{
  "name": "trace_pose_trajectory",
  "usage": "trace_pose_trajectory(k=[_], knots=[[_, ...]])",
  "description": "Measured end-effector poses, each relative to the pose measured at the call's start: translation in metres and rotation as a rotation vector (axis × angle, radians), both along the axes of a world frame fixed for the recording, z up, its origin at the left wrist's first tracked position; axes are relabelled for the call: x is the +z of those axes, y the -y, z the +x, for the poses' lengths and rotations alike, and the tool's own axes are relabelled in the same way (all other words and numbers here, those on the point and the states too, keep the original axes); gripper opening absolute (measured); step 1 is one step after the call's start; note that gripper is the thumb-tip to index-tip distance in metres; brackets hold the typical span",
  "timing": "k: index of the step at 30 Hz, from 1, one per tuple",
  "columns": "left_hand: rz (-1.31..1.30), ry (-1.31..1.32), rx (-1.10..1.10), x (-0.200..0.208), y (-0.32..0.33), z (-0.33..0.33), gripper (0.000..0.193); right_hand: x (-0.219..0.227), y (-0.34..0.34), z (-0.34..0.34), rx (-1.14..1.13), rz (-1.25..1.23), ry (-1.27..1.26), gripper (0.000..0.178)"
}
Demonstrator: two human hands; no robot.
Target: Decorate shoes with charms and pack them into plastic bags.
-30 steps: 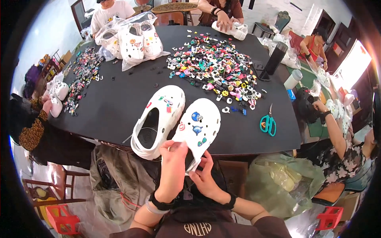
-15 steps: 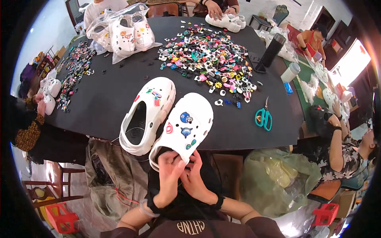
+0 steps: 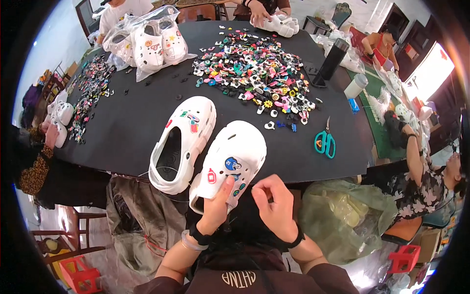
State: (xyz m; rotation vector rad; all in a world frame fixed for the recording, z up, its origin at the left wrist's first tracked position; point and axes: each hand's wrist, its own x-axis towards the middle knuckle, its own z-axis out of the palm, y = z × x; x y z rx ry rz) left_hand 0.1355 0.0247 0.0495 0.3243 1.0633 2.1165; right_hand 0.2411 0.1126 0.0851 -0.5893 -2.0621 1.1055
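Observation:
My left hand [image 3: 216,206] grips a white clog [image 3: 230,164] by its heel end, thumb on top, holding it tilted over the near edge of the black table [image 3: 127,132]. The clog carries several small coloured charms. My right hand [image 3: 275,206] is just right of the clog's heel, fingers curled and pinched together; what they hold is too small to tell. A second white clog [image 3: 182,142] with charms lies on the table just left of the held one.
A big pile of coloured charms [image 3: 254,73] covers the table's middle. Teal scissors [image 3: 324,143] lie at the right. Bagged white clogs [image 3: 149,44] sit at the far left, dark charms [image 3: 90,93] along the left edge. Other people work around the table.
The held clog and both hands have shifted to the right in view. My right hand has come off the clog's heel and now sits beside it, pinched.

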Motion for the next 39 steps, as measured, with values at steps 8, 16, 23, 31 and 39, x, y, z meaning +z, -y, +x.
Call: trace_pose_trajectory(k=[8, 16, 23, 31, 39], knots=[[-0.041, 0.038, 0.039, -0.022, 0.011, 0.002, 0.042, 0.020, 0.012, -0.065, -0.185, 0.431, 0.279, 0.052], [0.044, -0.082, 0.044, -0.017, 0.009, -0.009, 0.046, 0.029, 0.014, -0.090, -0.203, 0.508, 0.453, 0.049], [0.048, -0.150, 0.027, -0.020, 0.006, -0.005, 0.047, 0.010, 0.019, -0.082, -0.297, 0.580, 0.314, 0.033], [-0.069, -0.123, -0.089, -0.031, 0.010, -0.005, 0.030, 0.001, 0.016, -0.066, -0.261, 0.386, 0.227, 0.022], [-0.089, -0.179, -0.045, -0.019, 0.012, -0.012, 0.030, -0.003, -0.001, -0.044, 0.099, -0.665, -0.154, 0.034]])
